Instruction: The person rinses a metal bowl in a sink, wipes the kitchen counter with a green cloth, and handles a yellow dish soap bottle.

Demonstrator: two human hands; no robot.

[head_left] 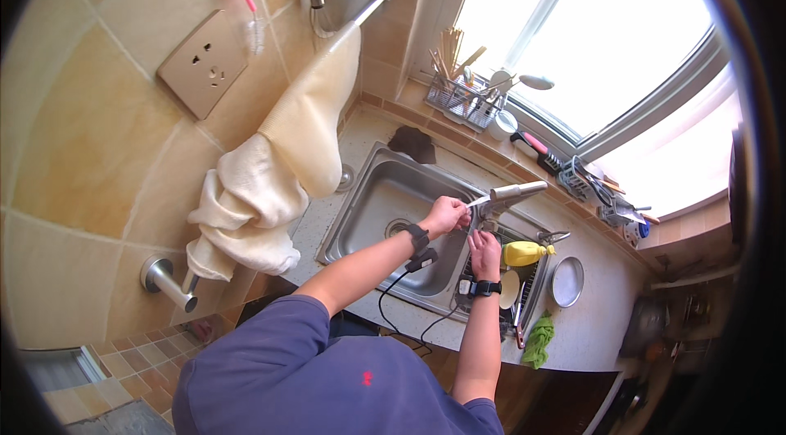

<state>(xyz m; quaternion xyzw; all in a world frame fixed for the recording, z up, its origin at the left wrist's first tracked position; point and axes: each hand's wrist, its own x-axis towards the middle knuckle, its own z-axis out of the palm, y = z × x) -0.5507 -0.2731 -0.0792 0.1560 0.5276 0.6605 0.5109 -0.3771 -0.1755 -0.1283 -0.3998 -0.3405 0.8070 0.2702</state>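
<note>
My left hand (448, 217) reaches over the double steel sink (384, 198), its fingers curled beside a thin whitish streak (478, 201), which looks like running water, at the end of the faucet (516, 191). Whether those fingers pinch something is too small to tell. Just below the faucet, my right hand (486, 254) hovers near the divider, fingers raised and slightly spread, with nothing visible in it. A yellow bottle (522, 254) lies beside this hand over the rack in the smaller basin. Both wrists wear black straps with cabled modules.
A pale bowl (509, 289) and a knife (519, 318) sit in the rack. Right of the sink are a metal bowl (567, 282) and a green cloth (539, 340). A dark cloth (412, 144) lies behind it. Towels (252, 207) hang left; utensil baskets (463, 100) line the sill.
</note>
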